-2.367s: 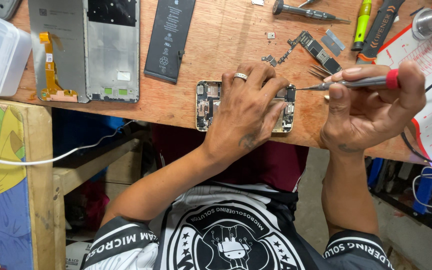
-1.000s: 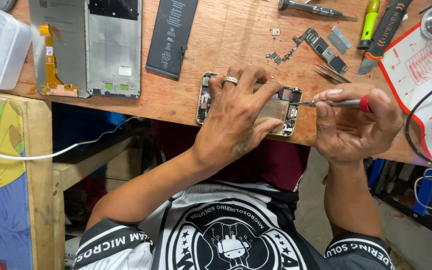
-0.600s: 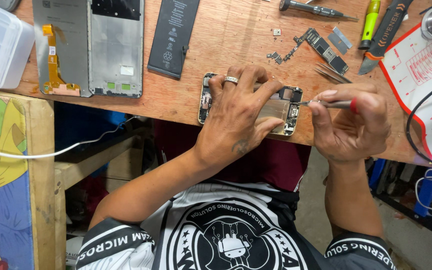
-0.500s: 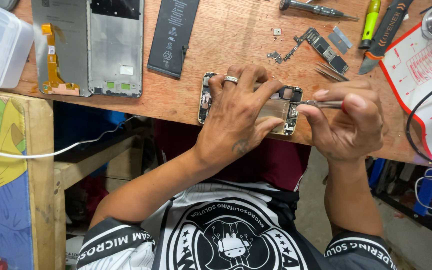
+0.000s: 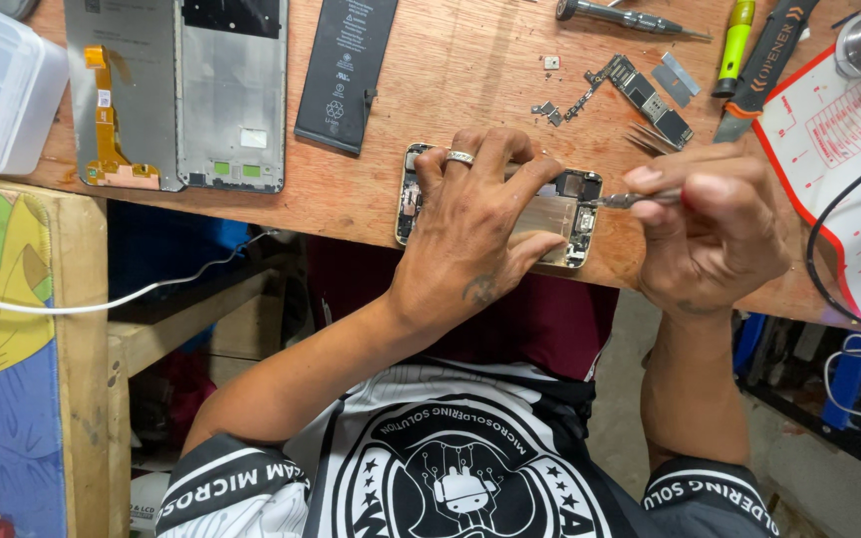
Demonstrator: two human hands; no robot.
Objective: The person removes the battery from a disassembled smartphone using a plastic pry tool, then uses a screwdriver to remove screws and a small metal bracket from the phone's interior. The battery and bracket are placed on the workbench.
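— At the near edge of the wooden workbench (image 5: 470, 90), what lies under the left hand (image 5: 470, 234)?
— An opened phone (image 5: 560, 214), metal shield and small parts exposed. The hand's fingers are spread, pressing it flat.
— And the right hand (image 5: 715, 234)?
— Pinched shut on a slim screwdriver (image 5: 630, 199), tip touching the phone's right end.
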